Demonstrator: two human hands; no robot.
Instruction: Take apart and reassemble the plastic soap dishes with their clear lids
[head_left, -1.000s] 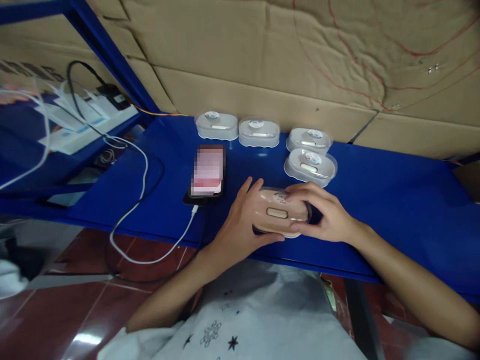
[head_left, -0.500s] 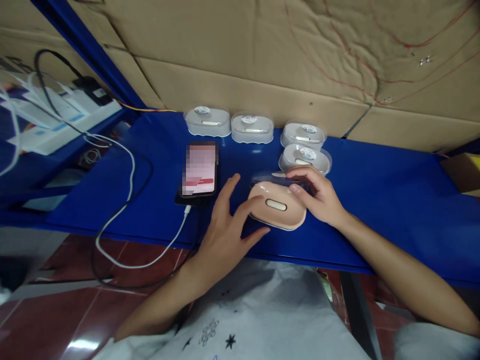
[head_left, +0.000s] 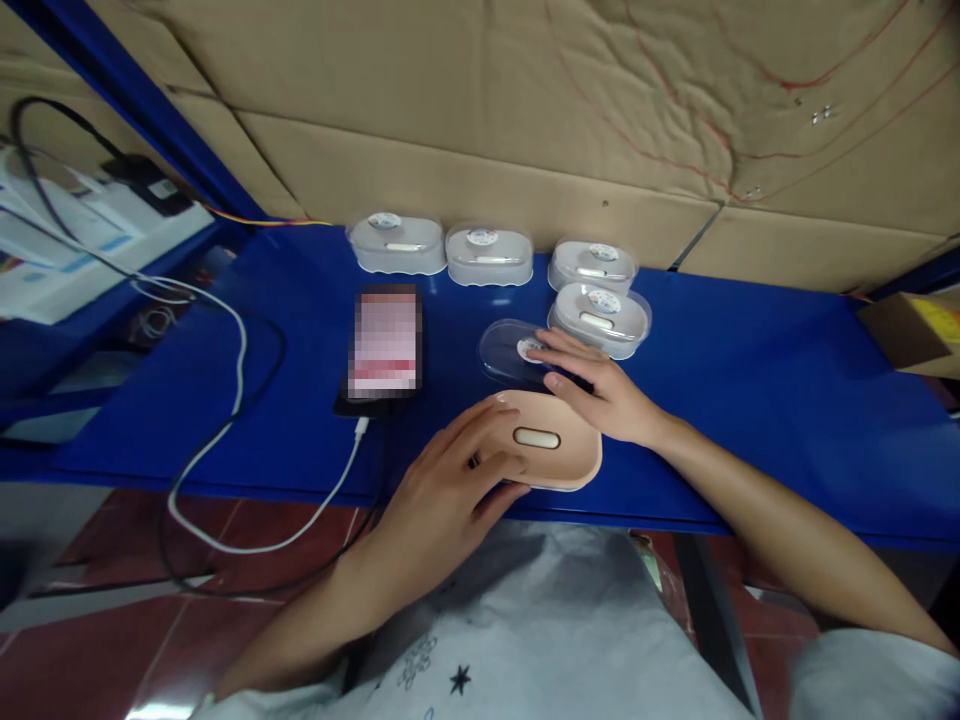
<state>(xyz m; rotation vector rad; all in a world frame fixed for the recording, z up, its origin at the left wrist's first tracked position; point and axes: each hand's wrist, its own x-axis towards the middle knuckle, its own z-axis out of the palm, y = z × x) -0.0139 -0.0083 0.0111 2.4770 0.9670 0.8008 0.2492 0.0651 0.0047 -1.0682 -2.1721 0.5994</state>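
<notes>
A peach oval box (head_left: 570, 450) with a pale slot piece in its top lies near the front edge of the blue table. My left hand (head_left: 450, 480) rests on its left side, fingers wrapped over the rim and top. Just behind the box lies a clear oval lid (head_left: 499, 350) with a round white sticker. My right hand (head_left: 600, 385) is over the lid's right part, fingers spread, fingertips at the sticker. Beyond it stand grey boxes under clear lids, one (head_left: 600, 318) close behind my right hand.
Other lidded grey boxes (head_left: 489, 262) line the back by the cardboard wall. A phone (head_left: 385, 345) with a white cable (head_left: 241, 370) lies to the left. A power strip (head_left: 82, 265) is at far left, an open carton (head_left: 904, 330) at far right.
My left hand has closed onto the peach box, which has shifted toward the table's front edge. The clear lid now lies apart behind it, with my right hand moved left over it.
</notes>
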